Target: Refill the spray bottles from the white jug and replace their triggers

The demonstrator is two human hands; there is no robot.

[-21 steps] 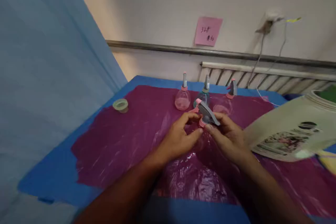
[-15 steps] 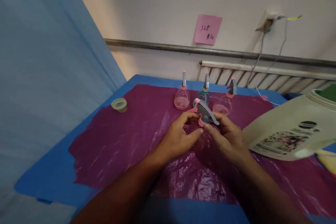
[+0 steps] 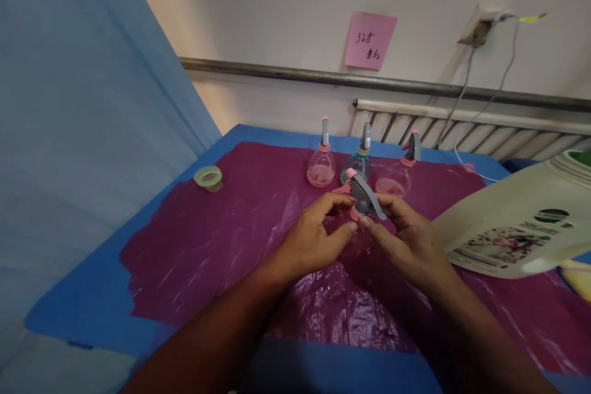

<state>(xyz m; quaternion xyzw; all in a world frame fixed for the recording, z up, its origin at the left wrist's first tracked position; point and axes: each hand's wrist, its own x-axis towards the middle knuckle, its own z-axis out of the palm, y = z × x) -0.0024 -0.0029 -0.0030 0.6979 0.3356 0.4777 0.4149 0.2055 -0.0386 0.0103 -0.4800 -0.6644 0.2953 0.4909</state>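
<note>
Between my two hands stands a clear spray bottle (image 3: 363, 197) with a grey head, a pink nozzle tip and a pink collar. My left hand (image 3: 316, 231) pinches the collar from the left, thumb in front and fingers behind. From the right, my right hand (image 3: 406, 237) grips the same collar with thumb and fingers. The bottle's round body is mostly lost against the purple sheet. Behind it are three more spray bottles: one with pink liquid (image 3: 321, 167), a teal one (image 3: 361, 157) partly covered, and another pink one (image 3: 393, 178) on the right.
A purple plastic sheet (image 3: 203, 246) covers much of the blue table (image 3: 83, 295). A small pale green cup (image 3: 209, 178) sits at the left. On the right a large cream jug (image 3: 508, 228) leans over. Behind are a radiator (image 3: 415, 120), a pipe and a cable.
The camera view has shifted slightly. Both hands keep their hold on the spray bottle's collar, with hardly any visible movement. The other bottles stay in place.
</note>
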